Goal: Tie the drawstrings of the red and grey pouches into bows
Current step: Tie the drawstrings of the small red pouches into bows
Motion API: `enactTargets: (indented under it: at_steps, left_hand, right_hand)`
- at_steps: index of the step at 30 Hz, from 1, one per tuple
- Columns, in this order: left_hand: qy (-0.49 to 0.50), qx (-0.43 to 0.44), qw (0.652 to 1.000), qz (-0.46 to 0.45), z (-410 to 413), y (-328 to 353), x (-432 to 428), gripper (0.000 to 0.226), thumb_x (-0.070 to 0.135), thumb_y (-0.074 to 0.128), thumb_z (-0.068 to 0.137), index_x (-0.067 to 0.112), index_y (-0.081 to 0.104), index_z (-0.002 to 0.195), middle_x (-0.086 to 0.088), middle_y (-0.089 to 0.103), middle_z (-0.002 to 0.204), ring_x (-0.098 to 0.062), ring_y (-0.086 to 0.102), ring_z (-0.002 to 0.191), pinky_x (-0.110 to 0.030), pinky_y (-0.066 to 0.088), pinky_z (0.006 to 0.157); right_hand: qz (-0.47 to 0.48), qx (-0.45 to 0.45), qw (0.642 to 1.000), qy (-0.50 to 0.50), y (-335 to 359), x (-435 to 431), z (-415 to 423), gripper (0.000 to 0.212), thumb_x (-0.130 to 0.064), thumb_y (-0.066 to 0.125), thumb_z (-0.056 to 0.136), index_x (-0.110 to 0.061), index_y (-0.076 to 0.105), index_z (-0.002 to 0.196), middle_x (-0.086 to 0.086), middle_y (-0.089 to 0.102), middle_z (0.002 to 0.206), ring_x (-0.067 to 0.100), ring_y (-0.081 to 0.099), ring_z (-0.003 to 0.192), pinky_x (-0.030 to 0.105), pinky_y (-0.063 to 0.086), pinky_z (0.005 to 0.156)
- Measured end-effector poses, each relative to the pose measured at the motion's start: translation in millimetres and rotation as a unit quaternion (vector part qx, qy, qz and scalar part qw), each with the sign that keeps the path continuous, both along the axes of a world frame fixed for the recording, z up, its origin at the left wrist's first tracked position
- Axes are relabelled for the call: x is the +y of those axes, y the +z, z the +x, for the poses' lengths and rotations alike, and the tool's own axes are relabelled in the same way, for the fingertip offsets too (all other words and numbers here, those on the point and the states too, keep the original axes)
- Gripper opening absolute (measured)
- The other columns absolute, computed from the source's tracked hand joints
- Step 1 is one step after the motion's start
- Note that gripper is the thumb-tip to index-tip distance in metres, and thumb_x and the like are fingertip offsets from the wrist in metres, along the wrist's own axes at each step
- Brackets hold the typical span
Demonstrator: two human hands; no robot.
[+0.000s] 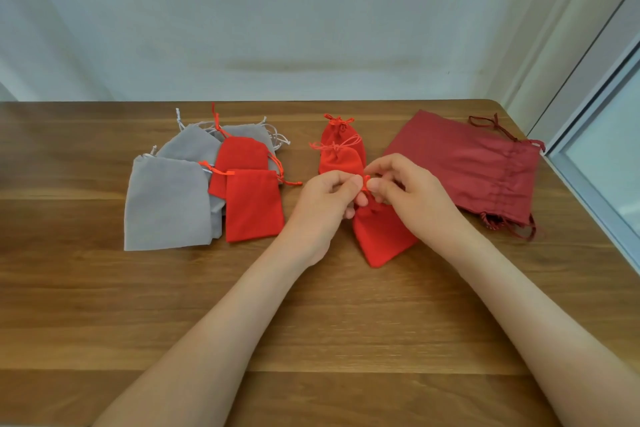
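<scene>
A small red pouch point(379, 239) lies on the wooden table point(311, 322) in front of me, neck pointing away. My left hand point(322, 204) and my right hand point(412, 198) meet over its neck, and both pinch its red drawstring point(365, 182) between thumb and fingers. Just behind them lie two red pouches point(341, 156) whose strings are tied in bows. To the left sits a pile of flat pouches: two red ones point(252, 204) on top of several grey ones point(166, 201), strings loose.
A large dark red drawstring bag point(471, 166) lies flat at the right, close to my right hand. A window frame point(595, 163) runs along the table's right edge. A pale curtain point(277, 17) hangs behind the table's far edge.
</scene>
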State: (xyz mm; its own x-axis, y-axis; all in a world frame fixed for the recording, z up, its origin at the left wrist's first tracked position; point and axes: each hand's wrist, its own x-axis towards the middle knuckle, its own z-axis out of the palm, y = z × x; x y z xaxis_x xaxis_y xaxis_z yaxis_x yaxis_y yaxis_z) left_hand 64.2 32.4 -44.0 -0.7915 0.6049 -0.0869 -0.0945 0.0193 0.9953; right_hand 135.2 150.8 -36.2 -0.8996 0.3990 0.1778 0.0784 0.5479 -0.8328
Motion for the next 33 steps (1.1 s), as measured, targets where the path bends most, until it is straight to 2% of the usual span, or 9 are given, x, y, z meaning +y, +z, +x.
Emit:
enactTargets:
  at_steps: [3,9,14,17,21,24,27,30,33]
  left_hand:
    - [0.019,-0.012,1.0,0.007,1,1,1,0.025,0.009,0.051,0.096,0.013,0.06,0.073,0.009,0.056,0.053,0.0,0.043,0.046,-0.015,0.032,0.048]
    - [0.038,-0.029,0.999,0.011,3,5,-1,0.038,0.013,0.053,0.095,0.011,0.053,0.058,0.008,0.041,0.042,-0.002,0.026,0.038,-0.014,0.017,0.035]
    - [0.006,-0.032,0.999,0.037,0,11,-5,0.037,0.014,0.052,0.096,0.009,0.052,0.059,0.001,0.058,0.07,-0.004,0.036,0.043,-0.012,0.025,0.038]
    - [-0.04,-0.042,0.998,0.019,-1,18,-10,0.027,0.015,0.05,0.096,0.008,0.057,0.071,0.013,0.059,0.058,0.003,0.042,0.036,-0.009,0.026,0.036]
    - [-0.079,0.01,0.996,-0.042,-10,19,-16,0.015,0.015,0.054,0.094,0.013,0.067,0.087,0.011,0.062,0.064,0.008,0.049,0.047,-0.008,0.032,0.044]
    - [-0.086,0.044,0.995,-0.037,-13,16,-18,0.011,0.008,0.058,0.091,0.006,0.069,0.093,0.003,0.065,0.072,0.008,0.057,0.066,0.0,0.038,0.061]
    - [-0.056,0.076,0.995,-0.02,-12,11,-17,0.009,0.002,0.063,0.086,0.007,0.071,0.088,0.0,0.069,0.077,-0.002,0.061,0.075,-0.009,0.044,0.073]
    - [-0.016,0.177,0.982,-0.07,-13,6,-16,0.012,0.007,0.07,0.082,0.018,0.072,0.081,0.01,0.07,0.077,0.004,0.058,0.072,-0.008,0.04,0.073]
    - [-0.025,0.286,0.95,-0.127,-15,6,-18,0.01,0.013,0.07,0.082,0.023,0.072,0.08,0.014,0.065,0.074,0.008,0.052,0.065,-0.007,0.033,0.066]
  right_hand:
    - [-0.05,-0.039,0.998,0.026,-3,3,0,0.01,-0.014,0.059,0.091,-0.017,0.068,0.089,-0.01,0.06,0.063,0.001,0.053,0.062,0.028,0.043,0.069]
    - [-0.172,-0.042,0.982,0.066,-1,0,2,0.009,-0.011,0.06,0.091,-0.011,0.067,0.086,-0.005,0.061,0.068,-0.003,0.052,0.059,0.01,0.04,0.058]
    - [-0.219,-0.044,0.969,0.108,0,1,3,0.015,-0.013,0.054,0.095,-0.015,0.065,0.085,0.002,0.062,0.08,0.014,0.052,0.076,0.026,0.042,0.074]
    - [-0.245,-0.051,0.964,0.088,-1,1,2,0.019,-0.012,0.052,0.097,-0.018,0.063,0.083,-0.001,0.063,0.076,0.013,0.054,0.073,0.028,0.042,0.07]
    - [-0.182,-0.065,0.98,0.052,-3,0,0,0.019,-0.015,0.052,0.097,-0.017,0.064,0.083,-0.005,0.061,0.071,0.007,0.053,0.066,0.025,0.04,0.065]
    - [-0.115,-0.061,0.991,0.042,-4,-1,-2,0.017,-0.014,0.051,0.096,-0.016,0.063,0.084,-0.008,0.059,0.073,0.001,0.05,0.066,0.019,0.038,0.065]
    - [-0.073,-0.069,0.994,0.036,-5,-1,-3,0.018,-0.015,0.05,0.097,-0.019,0.061,0.084,-0.011,0.056,0.074,0.001,0.048,0.068,0.019,0.037,0.064]
    - [-0.058,-0.077,0.995,0.035,-7,0,-3,0.02,-0.017,0.049,0.097,-0.024,0.057,0.08,-0.01,0.055,0.076,0.005,0.048,0.072,0.023,0.037,0.068]
    - [-0.042,-0.072,0.996,0.028,-8,-1,-3,0.017,-0.016,0.05,0.096,-0.021,0.058,0.083,-0.009,0.057,0.078,0.004,0.048,0.073,0.016,0.036,0.064]
